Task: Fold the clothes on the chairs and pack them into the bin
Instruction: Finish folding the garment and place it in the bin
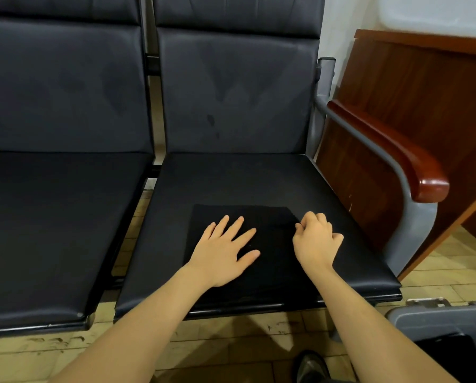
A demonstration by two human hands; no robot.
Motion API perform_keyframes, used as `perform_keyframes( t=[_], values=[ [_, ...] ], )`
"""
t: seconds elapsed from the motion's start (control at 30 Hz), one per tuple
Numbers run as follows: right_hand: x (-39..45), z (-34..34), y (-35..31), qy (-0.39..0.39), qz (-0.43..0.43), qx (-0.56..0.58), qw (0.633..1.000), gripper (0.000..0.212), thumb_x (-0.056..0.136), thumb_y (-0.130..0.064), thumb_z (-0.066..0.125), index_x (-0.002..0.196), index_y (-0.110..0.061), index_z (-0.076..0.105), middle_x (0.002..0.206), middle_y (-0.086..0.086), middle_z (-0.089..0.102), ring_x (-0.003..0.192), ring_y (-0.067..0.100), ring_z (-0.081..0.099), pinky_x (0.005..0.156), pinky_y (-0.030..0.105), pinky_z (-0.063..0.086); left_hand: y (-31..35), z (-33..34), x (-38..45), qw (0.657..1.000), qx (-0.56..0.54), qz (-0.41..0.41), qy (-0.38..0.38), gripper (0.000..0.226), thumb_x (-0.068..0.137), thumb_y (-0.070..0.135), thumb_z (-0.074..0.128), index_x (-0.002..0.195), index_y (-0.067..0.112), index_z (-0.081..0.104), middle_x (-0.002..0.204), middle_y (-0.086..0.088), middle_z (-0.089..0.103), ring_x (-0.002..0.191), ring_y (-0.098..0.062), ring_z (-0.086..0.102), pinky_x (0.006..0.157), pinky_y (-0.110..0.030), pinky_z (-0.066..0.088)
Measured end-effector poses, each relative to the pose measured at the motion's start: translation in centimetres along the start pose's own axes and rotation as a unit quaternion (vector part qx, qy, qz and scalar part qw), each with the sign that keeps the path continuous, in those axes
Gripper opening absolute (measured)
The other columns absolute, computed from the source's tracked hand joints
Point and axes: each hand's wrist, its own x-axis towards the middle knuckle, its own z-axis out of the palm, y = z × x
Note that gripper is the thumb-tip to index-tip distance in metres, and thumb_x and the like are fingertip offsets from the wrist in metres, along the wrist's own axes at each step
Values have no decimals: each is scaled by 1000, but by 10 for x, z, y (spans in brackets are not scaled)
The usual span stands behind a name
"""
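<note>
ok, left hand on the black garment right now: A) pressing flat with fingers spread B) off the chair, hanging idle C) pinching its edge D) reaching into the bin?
A: the left hand lies flat with fingers spread on the folded black garment on the right chair seat.

Frame edge cuts off the grey bin [435,317].
</note>
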Motion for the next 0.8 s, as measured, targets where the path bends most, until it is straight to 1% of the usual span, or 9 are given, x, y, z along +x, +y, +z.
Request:
perform_keyframes(
  t=[0.1,0.2,0.3,0.4,0.5,0.63,0.67,0.73,0.8],
  values=[
    [1,1,2,-16,-6,-28,999,15,97,-28,49,104,-18,57,106,2,54,102,21,51,90,40,38,1,-2,-3,1000,-7,-8,-13,57,96,59,16,149,41,3,159,4,-10,145,-22,-15,116,-39,-8],
    [0,0,2,-43,-14,-8,999,27,99,-35,44,111,-17,59,112,2,54,107,21,49,93,39,36,3,-4,-6,995,-22,-91,18,56,99,53,17,150,37,2,158,-10,-14,145,-30,-13,116,-43,-5],
    [-3,-4,-5,-92,-4,61,994,41,97,-43,45,128,-17,50,127,3,51,121,23,43,103,41,28,-1,-8,-10,975,-10,-213,65,57,100,48,21,151,32,1,154,-26,6,142,-38,12,114,-44,13],
    [-9,-3,-13,-132,-30,75,988,58,96,-36,51,147,-20,27,138,2,46,131,23,37,109,42,21,-11,-9,-13,962,-6,-267,63,55,100,48,22,150,33,5,141,-21,35,127,-35,36,104,-41,28],
    [-9,-4,-21,-168,-35,80,982,63,96,-26,53,149,-29,19,137,2,46,130,23,38,108,42,22,-16,-7,-14,961,-2,-260,90,50,101,43,27,149,35,13,131,-14,41,118,-30,41,99,-39,32],
    [-13,-12,-23,-205,-46,131,969,55,96,-14,52,142,-36,33,131,1,52,121,21,47,106,38,22,-16,-9,-17,946,-192,-220,143,46,100,26,42,144,32,32,113,-7,44,95,-21,53,94,-34,39],
    [-16,-14,-22,-197,-59,148,967,51,96,-12,51,139,-36,39,128,-1,53,118,21,50,106,37,23,-14,-11,-20,938,-233,-202,158,44,100,23,43,143,31,36,109,-4,42,86,-16,53,88,-28,43],
    [-22,-22,-21,-159,-83,192,965,43,96,-10,51,131,-34,49,118,-3,53,112,19,52,105,34,29,-8,-18,-27,928,-267,-170,197,41,99,20,45,139,29,43,105,-1,40,75,-8,49,72,-12,39],
    [-27,-35,-20,-116,-104,252,955,38,96,-8,52,126,-30,55,109,-7,50,101,8,53,93,16,40,1,-29,-34,924,-268,-144,232,39,99,19,46,137,26,46,103,0,40,74,-6,46,66,-4,35]
  ],
)
